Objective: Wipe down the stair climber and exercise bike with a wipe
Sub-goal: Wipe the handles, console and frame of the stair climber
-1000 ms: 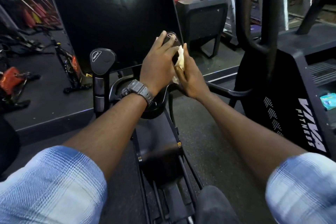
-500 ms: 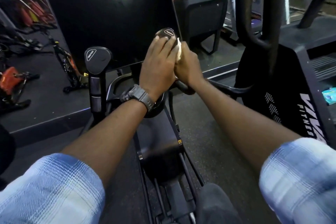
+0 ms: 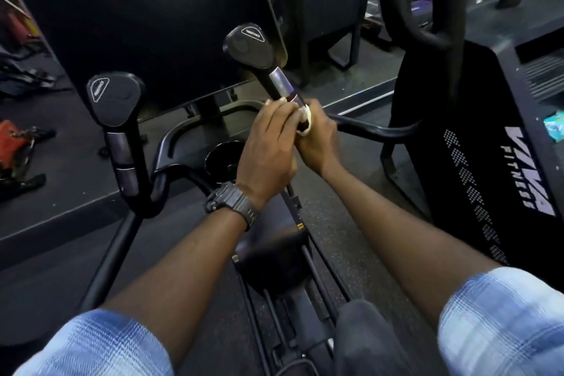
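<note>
Head view, read left to right. At 9 o'clock, the left black paddle-topped handlebar grip (image 3: 114,101) of the black exercise bike (image 3: 268,256) stands upright on its curved bar. Just left of centre, a round black cup holder (image 3: 224,159) sits in the bike frame; its contents cannot be told in the dark. At centre, the left hand (image 3: 268,159), wearing a black wristwatch (image 3: 232,203), lies with fingers curled over the lower shaft of the right black paddle-topped grip (image 3: 248,46). Touching it at 3 o'clock, the right hand (image 3: 319,143) is wrapped around the same shaft and presses a small white wipe (image 3: 306,120) against it; the wipe shows between the two hands. At the far right stands the black stair climber (image 3: 500,137), lettered "VIVA FITNESS", with a teal packet (image 3: 555,128) lying on its step at 3 o'clock.
</note>
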Available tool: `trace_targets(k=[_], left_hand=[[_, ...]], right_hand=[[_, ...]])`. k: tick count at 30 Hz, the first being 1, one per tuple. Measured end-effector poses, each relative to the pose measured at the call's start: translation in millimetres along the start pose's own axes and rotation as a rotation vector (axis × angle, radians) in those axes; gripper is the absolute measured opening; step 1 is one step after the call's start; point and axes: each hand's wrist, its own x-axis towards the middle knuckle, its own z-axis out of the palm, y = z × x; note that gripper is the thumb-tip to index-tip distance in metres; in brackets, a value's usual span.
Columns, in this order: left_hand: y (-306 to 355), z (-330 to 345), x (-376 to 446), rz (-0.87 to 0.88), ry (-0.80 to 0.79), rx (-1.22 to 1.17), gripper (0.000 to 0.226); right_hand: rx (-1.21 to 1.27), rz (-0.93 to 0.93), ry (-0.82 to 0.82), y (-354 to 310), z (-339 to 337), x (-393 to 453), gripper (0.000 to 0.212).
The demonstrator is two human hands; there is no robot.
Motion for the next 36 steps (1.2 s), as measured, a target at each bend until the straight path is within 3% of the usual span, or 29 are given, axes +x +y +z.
trace_targets(k=[5, 12, 17, 21, 24, 28, 34, 36], left_hand=[[2.4, 7.5, -5.9, -0.092, 0.004, -0.137, 0.047], [14.1, -1.8, 6.3, -0.436, 0.158, -0.461, 0.033], [5.5, -4.3, 11.9, -0.675, 0.147, -0.701, 0.034], [3.8, -3.0, 11.9, -0.723, 0.143, -0.764, 0.031], [4.6, 0.2, 10.3, -0.779, 0.153, -0.803, 0.028], [-1.2, 1.9, 5.1, -0.778, 0.048, -0.853, 0.037], [-6.0, 5.4, 7.3, -0.762, -0.053, -0.913, 0.050], [-6.8, 6.6, 7.6, -0.753, -0.077, -0.913, 0.051]], right_hand=[[0.130, 0.101, -0.016, 21.1, 7.5, -6.5, 0.031], [0.063, -0.078, -0.032, -10.8, -5.5, 4.0, 0.066], [0.097, 0.092, -0.195, 17.3, -10.7, 3.0, 0.044], [0.288, -0.031, -0.185, 5.6, -13.2, 11.8, 0.058], [0.196, -0.027, -0.120, 13.8, -7.4, 2.1, 0.054], [0.143, 0.126, -0.219, 34.4, -2.6, -2.5, 0.029], [0.404, 0.144, -0.364, 19.8, -26.5, 7.9, 0.045], [0.537, 0.161, -0.432, 21.0, -31.4, 7.5, 0.025]])
